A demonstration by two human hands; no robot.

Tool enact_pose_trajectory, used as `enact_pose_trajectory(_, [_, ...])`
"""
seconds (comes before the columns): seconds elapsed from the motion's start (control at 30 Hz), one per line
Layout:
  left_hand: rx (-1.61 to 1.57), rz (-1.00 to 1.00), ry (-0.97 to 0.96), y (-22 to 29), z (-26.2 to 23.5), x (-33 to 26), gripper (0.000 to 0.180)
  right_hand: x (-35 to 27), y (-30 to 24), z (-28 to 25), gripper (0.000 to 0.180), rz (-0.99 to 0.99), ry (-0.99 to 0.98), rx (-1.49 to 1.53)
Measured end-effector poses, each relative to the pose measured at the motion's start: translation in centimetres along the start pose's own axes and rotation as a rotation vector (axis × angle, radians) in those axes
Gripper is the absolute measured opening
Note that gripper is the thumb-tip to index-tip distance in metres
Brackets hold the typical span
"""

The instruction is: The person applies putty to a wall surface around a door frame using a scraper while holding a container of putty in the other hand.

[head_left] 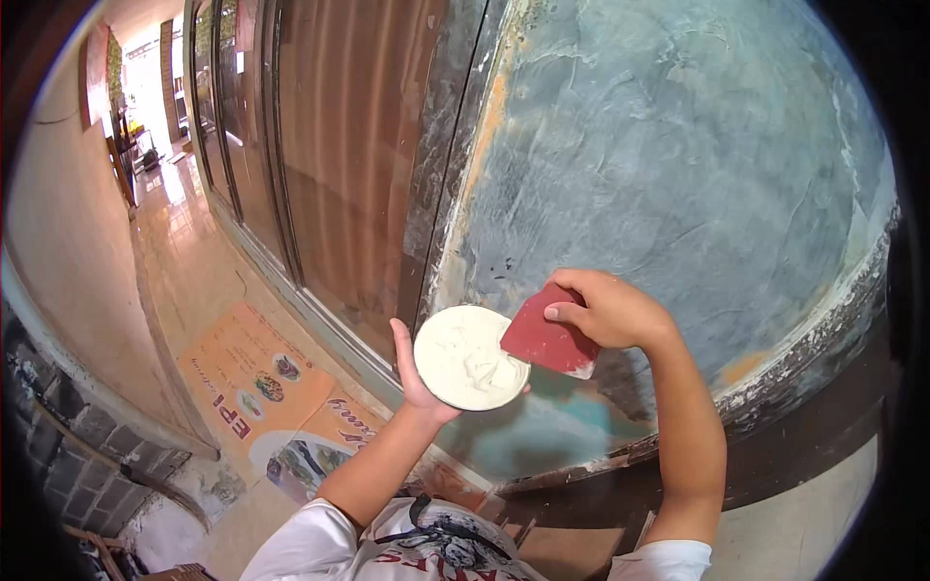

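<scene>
A round white plate [470, 356] of white paste is held up by the left hand [415, 373]; a red scraper [547, 339] is gripped by the right hand [608, 310], its edge touching the plate, near the blue-grey wall [678, 165].

The person wears a white short-sleeved shirt [426, 547], seen at the bottom centre of the frame. Its front carries a printed picture in dark grey and black, with red lettering curving under it. A dark cord [418, 518] lies over the chest above the print. One white sleeve [295, 542] ends at the lower left, the other [664, 562] at the lower right. Both forearms are bare from the sleeves up, with no watch, band or glove on the left hand [415, 373] or the right hand [610, 310].
</scene>
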State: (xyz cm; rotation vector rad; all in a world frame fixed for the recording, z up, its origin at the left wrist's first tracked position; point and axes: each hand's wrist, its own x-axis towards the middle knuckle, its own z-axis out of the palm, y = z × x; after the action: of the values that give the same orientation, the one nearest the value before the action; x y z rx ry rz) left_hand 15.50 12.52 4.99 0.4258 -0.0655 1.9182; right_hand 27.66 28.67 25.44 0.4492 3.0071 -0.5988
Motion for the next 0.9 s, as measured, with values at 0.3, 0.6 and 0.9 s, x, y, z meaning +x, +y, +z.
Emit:
enact_pose_trajectory(0.3, [-0.062,-0.026,0.033,1.0,-3.5,0.4,0.121,3.1,0.9,1.4,0.025,0.094,0.165,0.118])
enact_pose_trajectory(0.6, [-0.137,-0.026,0.081,3.3,-6.2,1.4,0.121,6.2,2.3,5.2,0.023,0.043,0.203,0.16])
enact_pose_trajectory(0.9, [-0.106,-0.026,0.121,7.0,-7.4,1.5,0.118,9.6,1.6,7.2,0.034,0.177,0.361,-0.065])
